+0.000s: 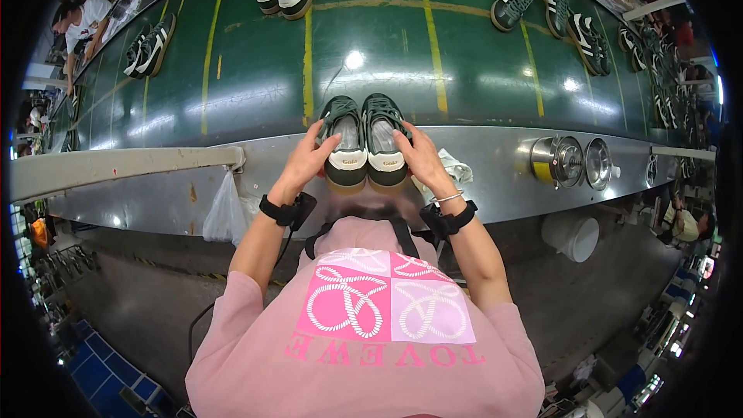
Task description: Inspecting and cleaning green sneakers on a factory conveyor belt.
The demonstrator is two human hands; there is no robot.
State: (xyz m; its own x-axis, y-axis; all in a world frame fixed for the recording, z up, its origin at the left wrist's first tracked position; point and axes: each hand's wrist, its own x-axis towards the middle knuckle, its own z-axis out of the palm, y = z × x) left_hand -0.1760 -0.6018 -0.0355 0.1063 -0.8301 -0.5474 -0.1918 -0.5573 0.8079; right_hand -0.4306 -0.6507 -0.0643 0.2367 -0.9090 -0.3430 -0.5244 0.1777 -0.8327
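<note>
Your left hand (306, 161) held the left shoe (346, 139) and your right hand (424, 161) the right shoe (383, 139), thumbs at the collars. The pair spanned the green belt's (255, 70) near edge, heels over the steel ledge (495, 147); sole contact seemed unclear.

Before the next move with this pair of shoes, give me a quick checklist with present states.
1. Left hand on left shoe: ok, thumb at the collar.
2. Right hand on right shoe: ok, thumb at the collar.
3. Pair aligned: ok, side by side, heels toward the body.
4. White cloth clear of right hand: cannot tell, partly hidden.
5. Shoe undersides clean: cannot tell, out of sight.
</note>
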